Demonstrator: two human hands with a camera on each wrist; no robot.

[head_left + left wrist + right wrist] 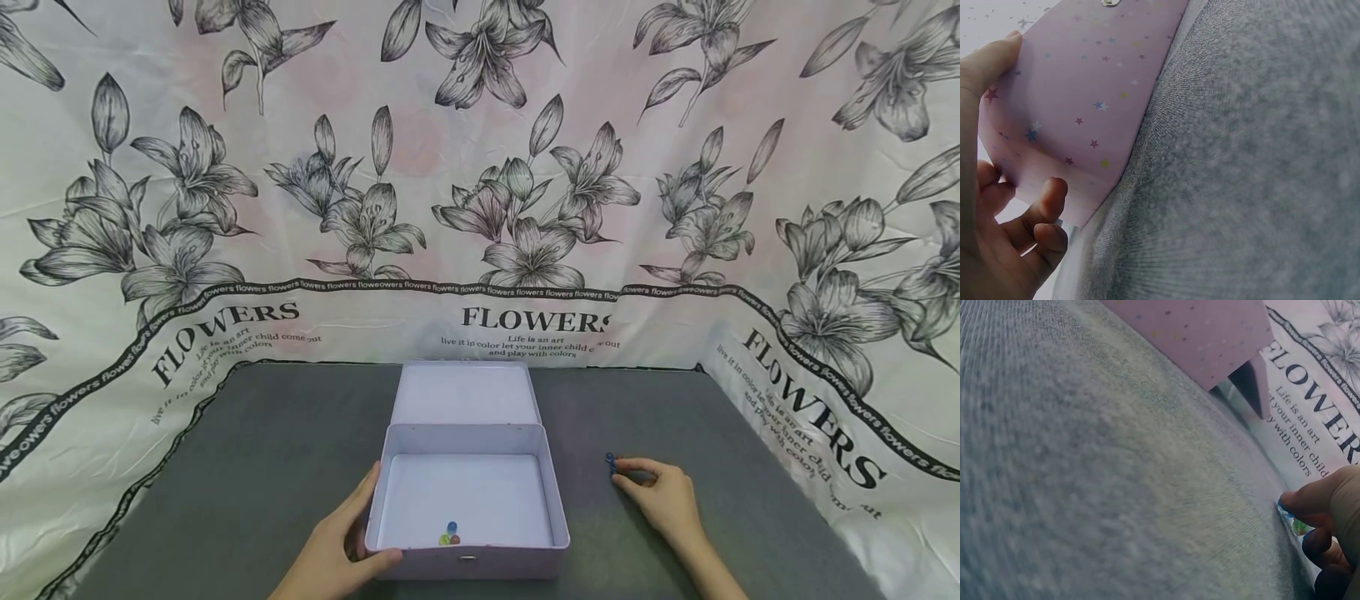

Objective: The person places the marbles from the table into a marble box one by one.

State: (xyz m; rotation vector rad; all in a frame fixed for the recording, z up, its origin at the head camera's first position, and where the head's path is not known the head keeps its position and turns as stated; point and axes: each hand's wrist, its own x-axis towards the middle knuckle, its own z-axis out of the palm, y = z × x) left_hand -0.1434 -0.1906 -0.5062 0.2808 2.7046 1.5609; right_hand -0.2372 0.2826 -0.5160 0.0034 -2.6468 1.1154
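A pale pink tin box (472,562) with small coloured stars stands with its lid (467,392) laid back. My left hand (337,533) grips its front left corner, thumb over the front rim and fingers along the side. Inside, by the front wall, lie a blue marble (452,527), a yellow-green marble (444,540) and a reddish marble (454,540). To the right of the box, my right hand (667,500) pinches small blue marbles (611,459) between thumb and fingers, low over the cloth. Bits of green and red show there in the right wrist view, partly hidden by the fingertips.
A dark grey cloth (300,442) covers the table. White fabric (360,325) printed with lilies and lettering hangs behind and along both sides. A metal clasp (468,557) sits on the box's front wall.
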